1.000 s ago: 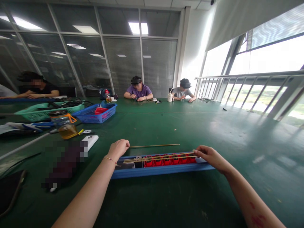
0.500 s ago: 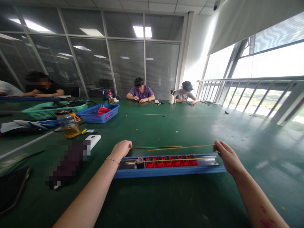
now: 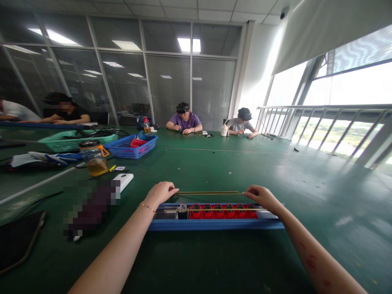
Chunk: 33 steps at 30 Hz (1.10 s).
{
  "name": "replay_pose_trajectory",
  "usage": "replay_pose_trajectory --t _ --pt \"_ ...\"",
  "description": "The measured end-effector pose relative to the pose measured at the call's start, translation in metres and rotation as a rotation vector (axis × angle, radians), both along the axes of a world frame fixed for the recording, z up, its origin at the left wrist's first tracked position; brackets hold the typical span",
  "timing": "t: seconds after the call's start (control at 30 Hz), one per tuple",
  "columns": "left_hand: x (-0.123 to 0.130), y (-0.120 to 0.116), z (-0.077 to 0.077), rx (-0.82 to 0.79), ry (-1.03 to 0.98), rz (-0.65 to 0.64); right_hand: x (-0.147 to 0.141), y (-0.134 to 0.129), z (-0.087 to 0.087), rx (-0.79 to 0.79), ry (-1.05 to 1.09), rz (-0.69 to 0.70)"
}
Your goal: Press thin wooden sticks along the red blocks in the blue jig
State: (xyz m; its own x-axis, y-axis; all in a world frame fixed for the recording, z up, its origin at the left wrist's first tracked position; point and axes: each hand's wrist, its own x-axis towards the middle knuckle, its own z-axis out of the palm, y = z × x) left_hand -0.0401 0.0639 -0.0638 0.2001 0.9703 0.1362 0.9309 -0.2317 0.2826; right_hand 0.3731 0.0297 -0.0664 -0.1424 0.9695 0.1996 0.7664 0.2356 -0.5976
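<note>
My left hand (image 3: pixel 162 192) is closed, its fingertips pinching the left end of thin yellowish sticks (image 3: pixel 211 192) behind the blue channel. Across from it, my right hand (image 3: pixel 260 195) pinches the right end of a stick. Two sticks run side by side between my hands, nearly level and close together. In front of them lies a long blue channel (image 3: pixel 214 224) with a row of red holders (image 3: pixel 218 212) bearing dark pieces. A dark block with a clear top (image 3: pixel 183 211) sits left of the row. Another thin stick (image 3: pixel 171 210) lies lengthwise over the channel.
On the left are a white-ended device (image 3: pixel 125 179), a jar of amber liquid (image 3: pixel 95 161), a blue basket (image 3: pixel 125 149), a green basket (image 3: pixel 61 143) and a dark tablet-like thing (image 3: pixel 21 241). Several people sit across the green table (image 3: pixel 196 167).
My right hand has moved left, bringing its stick in beside the one at my left hand. The sticks now overlap almost along their length. The view has shifted slightly.
</note>
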Motion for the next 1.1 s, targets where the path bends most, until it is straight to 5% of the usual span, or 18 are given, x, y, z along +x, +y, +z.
replay_pose_trajectory --t 0.23,0.57,0.73,0.93,1.1 --pt "-0.001 0.005 -0.004 -0.024 0.025 -0.029 0.003 0.023 -0.006 -0.131 0.031 0.200" --pt "-0.002 0.010 -0.009 -0.023 0.088 -0.029 -0.009 0.036 -0.007 -0.122 0.041 0.141" --pt "-0.002 0.012 -0.012 -0.015 0.089 -0.038 -0.002 0.021 0.006 -0.083 0.089 0.082" --pt "-0.001 0.012 -0.013 -0.008 0.088 -0.045 0.015 -0.013 0.045 -0.323 -0.020 0.310" --pt "0.000 0.011 -0.012 -0.021 0.083 -0.047 0.025 -0.025 0.045 -0.526 -0.044 0.381"
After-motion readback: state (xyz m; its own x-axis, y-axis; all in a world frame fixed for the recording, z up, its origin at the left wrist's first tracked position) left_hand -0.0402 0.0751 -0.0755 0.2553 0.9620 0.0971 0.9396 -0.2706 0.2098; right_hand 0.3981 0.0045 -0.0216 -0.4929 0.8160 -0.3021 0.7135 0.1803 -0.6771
